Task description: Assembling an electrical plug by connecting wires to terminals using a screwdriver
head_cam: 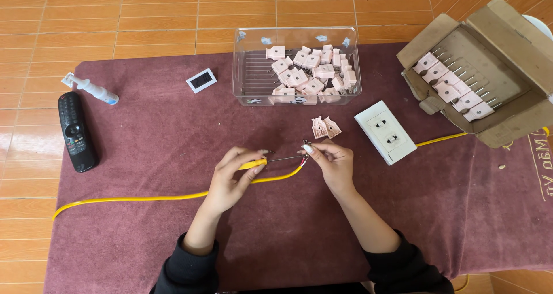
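- Thin yellow-handled screwdriver (262, 162): light, stiff, likely slick; best taken at the handle, where left hand (230, 178) fingers pinch it.
- Right hand (333, 161) fingers pinch a small metal part (too tiny to tell) at the stripped end of the long yellow cable (173, 196), floppy, lying across the maroon cloth tabletop (144, 138).

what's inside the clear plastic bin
The clear bin holds a loose pile of pale pink plug parts, heaped toward its right side. The ribbed floor shows bare at left. Anything beneath the pile is hidden.
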